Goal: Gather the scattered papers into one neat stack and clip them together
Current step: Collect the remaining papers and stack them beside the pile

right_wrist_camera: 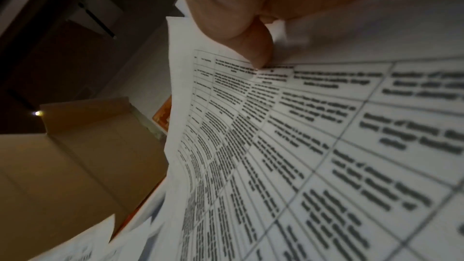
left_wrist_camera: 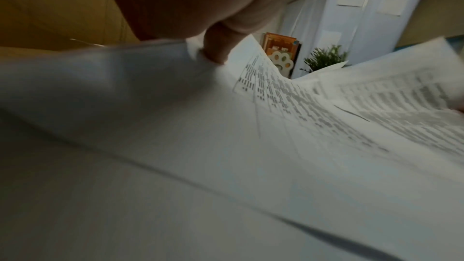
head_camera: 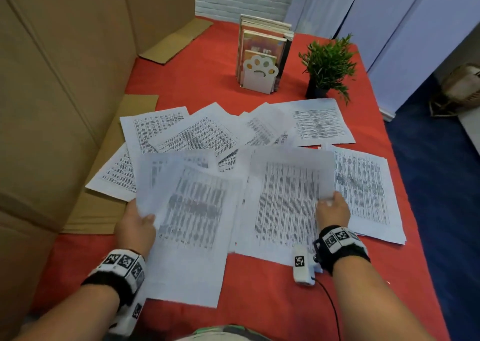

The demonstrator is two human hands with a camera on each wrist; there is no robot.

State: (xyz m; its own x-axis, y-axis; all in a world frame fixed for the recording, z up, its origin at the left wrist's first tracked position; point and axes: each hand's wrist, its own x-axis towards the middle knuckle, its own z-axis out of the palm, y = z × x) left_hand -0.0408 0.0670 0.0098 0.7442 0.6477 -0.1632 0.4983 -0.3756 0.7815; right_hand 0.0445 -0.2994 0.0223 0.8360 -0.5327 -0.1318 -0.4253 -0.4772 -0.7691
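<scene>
Papers [head_camera: 207, 138] strewn | bookstand [head_camera: 259, 76], plant [head_camera: 328, 62] behind | left hand [head_camera: 136, 226], right hand [head_camera: 332, 210] each pinching sheets

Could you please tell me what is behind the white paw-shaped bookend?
Behind the white paw-shaped bookend several upright books stand in a row. Their lower covers are hidden by it; titles are unreadable.

Both forearms were bare, no sleeves. Each wrist wore a black band [head_camera: 348, 252] carrying white blocks printed with black square fiducial markers. A white marker-tagged module [head_camera: 302, 268] hung off the right band's inner side, with a thin black cable [head_camera: 332, 307] trailing back toward the body.
</scene>
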